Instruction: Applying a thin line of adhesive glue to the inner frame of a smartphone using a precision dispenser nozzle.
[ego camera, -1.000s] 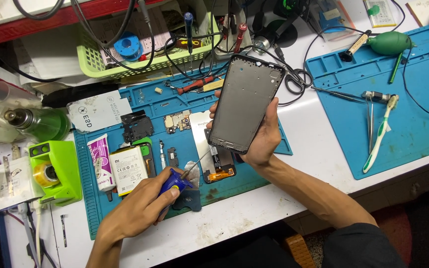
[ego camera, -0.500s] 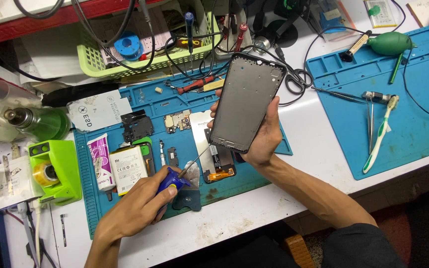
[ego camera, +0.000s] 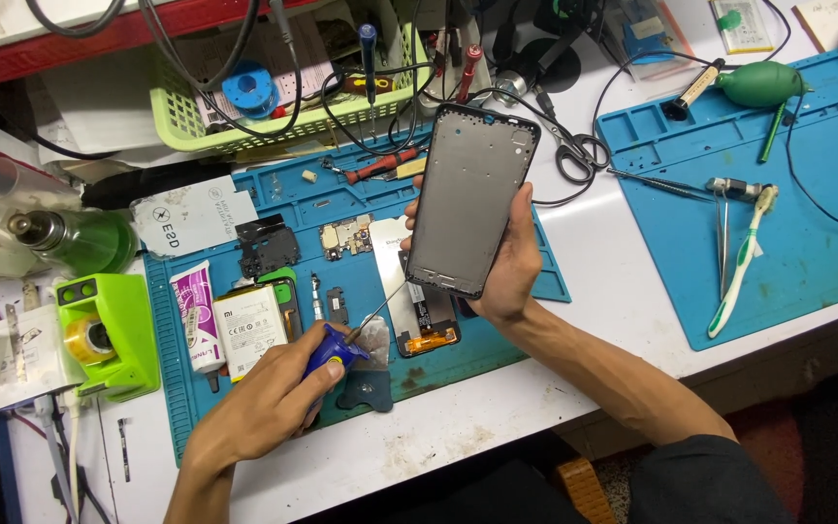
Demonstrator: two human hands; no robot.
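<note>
Head view, looking down at a white bench (ego camera: 594,252). Right hand (ego camera: 511,267) closed around a dark phone frame (ego camera: 469,199), held up above the middle blue mat (ego camera: 244,388), tilted a little. Left hand (ego camera: 273,393) closed on a small blue-handled screwdriver (ego camera: 356,340), near the front edge of the bench, thin metal tip up toward the frame's bottom edge. Just under the tip, a phone screen part (ego camera: 419,311) with an orange strip, flat on the mat. Beside the left hand, a white battery (ego camera: 249,328) and a small tube (ego camera: 194,315). At the left edge, a bright green tape holder (ego camera: 113,335). On the right, a second blue mat (ego camera: 778,194) with a toothbrush (ego camera: 739,272) on it. At the back edge, a green basket (ego camera: 273,121) full of wires.
</note>
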